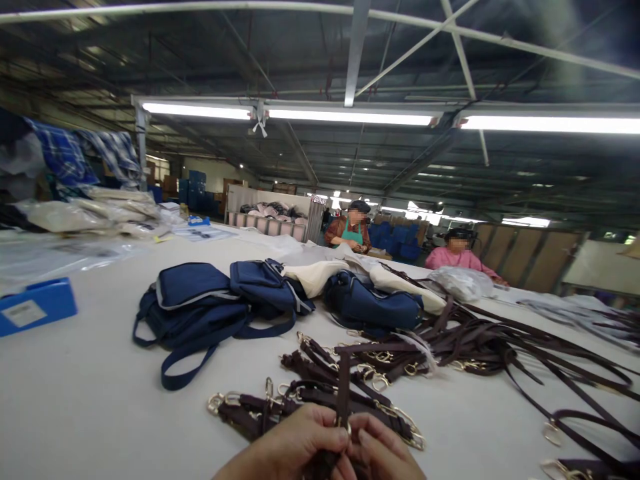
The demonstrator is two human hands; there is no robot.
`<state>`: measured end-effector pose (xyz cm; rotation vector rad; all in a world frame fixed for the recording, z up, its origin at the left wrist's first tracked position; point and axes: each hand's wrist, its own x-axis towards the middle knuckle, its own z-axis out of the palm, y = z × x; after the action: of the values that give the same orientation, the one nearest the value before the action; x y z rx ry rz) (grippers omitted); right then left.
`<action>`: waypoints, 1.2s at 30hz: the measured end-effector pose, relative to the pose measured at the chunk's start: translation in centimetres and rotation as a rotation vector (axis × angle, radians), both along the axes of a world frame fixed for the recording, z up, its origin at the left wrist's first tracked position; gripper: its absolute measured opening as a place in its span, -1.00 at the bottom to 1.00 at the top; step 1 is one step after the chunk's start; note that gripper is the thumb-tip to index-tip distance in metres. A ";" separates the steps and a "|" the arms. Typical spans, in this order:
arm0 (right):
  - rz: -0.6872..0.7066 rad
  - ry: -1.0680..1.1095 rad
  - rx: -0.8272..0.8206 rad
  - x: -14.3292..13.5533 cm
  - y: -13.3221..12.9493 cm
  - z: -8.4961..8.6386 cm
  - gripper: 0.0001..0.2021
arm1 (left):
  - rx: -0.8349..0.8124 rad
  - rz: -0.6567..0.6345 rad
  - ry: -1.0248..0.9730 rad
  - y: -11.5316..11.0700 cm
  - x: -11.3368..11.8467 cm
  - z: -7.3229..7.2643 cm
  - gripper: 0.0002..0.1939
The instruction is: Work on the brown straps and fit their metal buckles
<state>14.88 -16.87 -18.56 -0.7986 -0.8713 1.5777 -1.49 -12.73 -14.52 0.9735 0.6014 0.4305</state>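
Head view: both hands [330, 450] on brown strap [343, 383].

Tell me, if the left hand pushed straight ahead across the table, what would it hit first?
Probably the bundle of dark brown straps with gold metal clips lying just beyond the left hand; the navy blue fabric bags lie farther on, though depth is unclear.

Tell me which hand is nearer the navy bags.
Left. The left hand sits below and right of the navy bags; the right hand is farther right, both pinching the brown strap.
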 end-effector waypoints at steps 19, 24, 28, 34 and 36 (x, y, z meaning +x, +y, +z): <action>-0.579 0.013 -0.038 2.0 -1.0 4.8 -0.45 | -0.194 -0.230 -0.113 -3.6 1.8 -1.4 -0.65; -0.322 -0.082 -0.009 2.0 -1.7 4.5 -0.63 | -0.049 -0.143 0.090 -3.8 1.5 -0.3 -0.77; -0.108 -0.228 -0.073 1.8 -2.2 4.2 -0.60 | 0.022 -0.177 0.244 -3.4 1.2 0.3 -0.69; -0.201 -0.247 -0.108 2.3 -2.3 4.2 -0.57 | 0.076 -0.212 0.180 -2.2 0.6 0.2 -0.67; -0.235 -0.264 -0.123 2.1 -2.3 4.4 -0.54 | 0.070 -0.223 0.174 -1.7 0.3 0.3 -0.64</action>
<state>17.02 -19.18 -14.12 -1.1737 -0.8380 1.3469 -1.21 -14.40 -14.21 1.1390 0.6297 0.1702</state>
